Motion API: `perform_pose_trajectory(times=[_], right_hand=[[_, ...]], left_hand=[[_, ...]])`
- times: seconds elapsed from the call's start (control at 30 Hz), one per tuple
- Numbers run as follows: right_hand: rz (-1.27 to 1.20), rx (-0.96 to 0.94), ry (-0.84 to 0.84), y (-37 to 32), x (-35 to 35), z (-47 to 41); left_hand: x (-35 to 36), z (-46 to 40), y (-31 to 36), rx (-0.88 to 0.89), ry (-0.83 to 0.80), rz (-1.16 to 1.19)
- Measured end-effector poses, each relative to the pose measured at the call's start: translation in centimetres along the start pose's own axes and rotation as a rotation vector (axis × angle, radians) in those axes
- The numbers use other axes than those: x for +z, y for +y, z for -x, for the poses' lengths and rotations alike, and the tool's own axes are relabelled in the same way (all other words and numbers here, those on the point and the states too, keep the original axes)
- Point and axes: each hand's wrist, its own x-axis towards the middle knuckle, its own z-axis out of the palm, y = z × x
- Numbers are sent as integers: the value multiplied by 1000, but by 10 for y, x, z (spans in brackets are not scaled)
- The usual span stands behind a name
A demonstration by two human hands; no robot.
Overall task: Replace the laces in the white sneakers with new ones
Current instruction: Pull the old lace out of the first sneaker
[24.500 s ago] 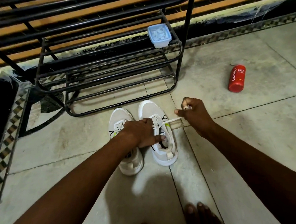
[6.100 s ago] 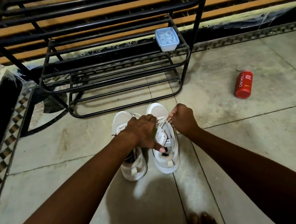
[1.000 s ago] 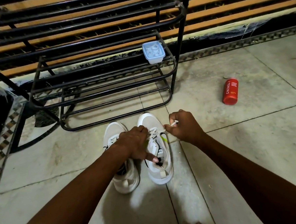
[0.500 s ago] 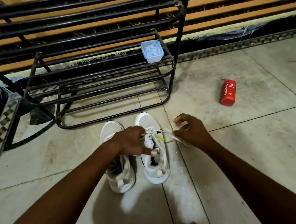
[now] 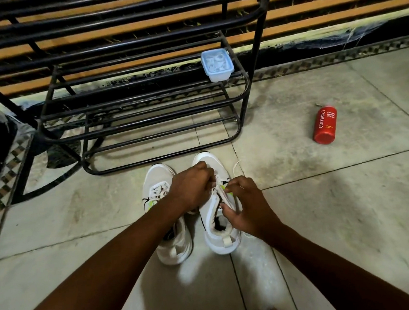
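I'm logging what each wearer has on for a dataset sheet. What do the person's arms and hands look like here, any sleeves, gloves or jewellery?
Both forearms are bare as far as the frame shows: no sleeve edge comes into view on either side. The left hand and right hand wear no gloves, and no watch, bracelet or band shows at either wrist. No ring is plainly visible; some fingers are hidden, so one cannot be ruled out.

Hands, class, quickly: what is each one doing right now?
Left hand: fingers curled, gripping the lace on the right sneaker.
Right hand: fingers pinching the same sneaker's lace.
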Motion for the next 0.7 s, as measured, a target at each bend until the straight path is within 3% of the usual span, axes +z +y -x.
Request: perform_pose_trajectory(times=[0.23,0.37,0.47,0.6,0.7], right_hand=[[13,-18,32,3,10,10],[-5,22,21,-3,11,15],[-37,60,22,-7,14,16],[-48,104,3,-12,13,17],[-35,150,1,-15,14,18]], left_hand=[[0,-14,5,139,-20,-298],[9,-12,9,106,9,-321],[6,-13,3,-55,62,-125],[1,-20,-17,-526,68,509],[-1,-19,-18,-513,81,687]])
